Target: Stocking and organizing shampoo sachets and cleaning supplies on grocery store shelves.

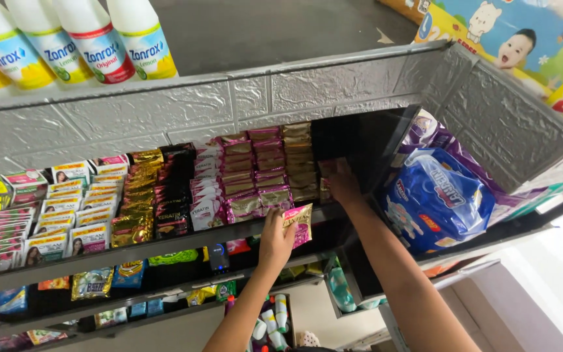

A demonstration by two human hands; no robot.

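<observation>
My left hand point(275, 240) holds a small stack of pink and gold sachets point(299, 222) just in front of the upper shelf's edge point(164, 244). My right hand point(345, 186) reaches deeper into the shelf at the right end of the sachet rows, its fingers on a pink sachet point(326, 168) that it mostly hides. Rows of upright sachets point(255, 169) in pink, gold and brown fill the shelf to the left of both hands.
White bottles point(92, 39) stand on top of the silver shelf unit point(281, 91). A blue bagged pack point(434, 199) and purple packs sit in the right compartment. Lower shelves hold more small packets point(92, 281) and bottles point(275, 322).
</observation>
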